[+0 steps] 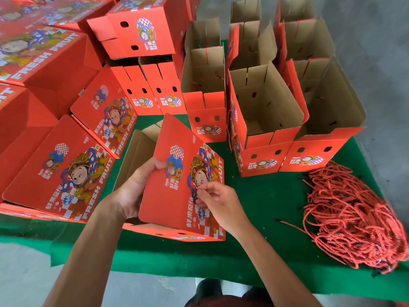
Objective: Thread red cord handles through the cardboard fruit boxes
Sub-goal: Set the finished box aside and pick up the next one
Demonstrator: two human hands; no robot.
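A red cord (204,166) loops across the printed face of the box (177,191) being worked, which lies tilted near the front edge of the green table (265,207). The right hand (218,202) pinches the cord's dark end against that face, apparently feeding it into a hole; the hole itself is hidden by the fingers. The left hand (135,189) grips the box's left edge, thumb on the printed face, fingers curled behind it. This box therefore appears half threaded: one end seems seated, the other is in hand. Toward the right edge lies the cord pile (354,218), still large. Behind the worked box, open boxes (265,111) stand upright in rows with their handle holes showing; one seems to carry a cord on its side, the rest cannot be judged. At the left edge, more boxes (66,169) lie stacked on their sides; their cords, if any, are not visible. Much of the task appears to remain.
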